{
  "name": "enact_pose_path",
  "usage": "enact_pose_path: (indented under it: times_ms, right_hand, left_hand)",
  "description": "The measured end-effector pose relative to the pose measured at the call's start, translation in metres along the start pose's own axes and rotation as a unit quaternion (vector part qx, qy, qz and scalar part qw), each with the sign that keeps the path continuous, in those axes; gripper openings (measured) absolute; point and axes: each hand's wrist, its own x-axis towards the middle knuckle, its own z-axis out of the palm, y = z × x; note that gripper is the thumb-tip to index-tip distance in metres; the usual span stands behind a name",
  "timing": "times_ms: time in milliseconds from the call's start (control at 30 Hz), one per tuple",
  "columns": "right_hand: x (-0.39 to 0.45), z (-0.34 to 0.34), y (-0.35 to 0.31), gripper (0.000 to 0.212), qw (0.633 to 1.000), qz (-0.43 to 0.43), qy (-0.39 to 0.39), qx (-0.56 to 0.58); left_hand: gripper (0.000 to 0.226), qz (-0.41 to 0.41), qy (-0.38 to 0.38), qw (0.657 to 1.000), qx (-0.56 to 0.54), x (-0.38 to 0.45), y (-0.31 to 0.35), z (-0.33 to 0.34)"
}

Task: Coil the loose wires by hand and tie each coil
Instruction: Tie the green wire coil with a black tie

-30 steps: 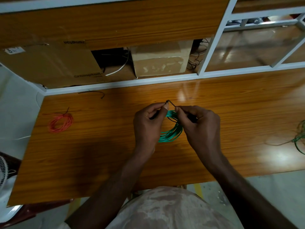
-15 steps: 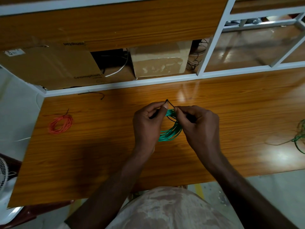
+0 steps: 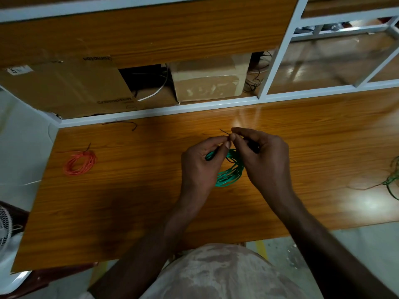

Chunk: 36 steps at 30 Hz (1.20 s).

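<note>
A green wire coil (image 3: 231,175) hangs between my hands over the middle of the wooden table (image 3: 133,199). My left hand (image 3: 199,167) grips the coil's upper left part and pinches a thin dark tie (image 3: 224,133) with thumb and forefinger. My right hand (image 3: 264,159) pinches the same tie at its fingertips, right against the left thumb. The tie's short end sticks up above the fingers. Most of the coil's top is hidden by both hands. A red coil (image 3: 80,163), bound with a dark tie, lies at the table's left.
Loose green wire (image 3: 391,180) lies at the table's right edge. A short dark wire piece (image 3: 127,124) rests near the back rail. Cardboard boxes (image 3: 71,87) and a taped box (image 3: 207,78) fill the shelf behind. A white fan (image 3: 5,225) stands at the left.
Both hands stay on the green coil. The fingertips have closed tighter together on the tie, and its free end now pokes out to the upper left.
</note>
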Motion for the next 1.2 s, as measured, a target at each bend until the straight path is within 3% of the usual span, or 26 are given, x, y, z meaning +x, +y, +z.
enact_pose_path:
  times_ms: [167, 467, 567, 667, 1000, 1200]
  right_hand:
    - [0.019, -0.007, 0.003, 0.014, 0.982, 0.091, -0.119, 0.117]
    - [0.032, -0.018, 0.010, 0.015, 0.948, 0.183, -0.072, 0.250]
    - [0.044, -0.030, 0.010, 0.012, 0.942, 0.168, -0.045, 0.287]
    - [0.047, -0.030, 0.010, 0.016, 0.944, 0.142, -0.066, 0.291]
    - [0.058, -0.012, -0.005, 0.016, 0.971, 0.026, -0.058, 0.231]
    - [0.062, 0.005, -0.011, 0.018, 0.973, 0.024, -0.052, 0.222]
  left_hand:
    - [0.029, 0.000, -0.031, 0.999, 0.007, 0.000, -0.005, -0.003]
    - [0.019, -0.011, -0.091, 0.996, 0.004, 0.001, -0.014, -0.004]
    - [0.018, -0.048, -0.127, 0.990, -0.028, -0.007, -0.016, -0.003]
    - [0.016, -0.076, -0.125, 0.988, -0.051, -0.011, -0.020, -0.005]
    - [0.017, -0.038, -0.140, 0.989, 0.019, -0.012, -0.020, -0.021]
    - [0.020, -0.039, -0.169, 0.984, 0.044, -0.007, -0.024, -0.033]
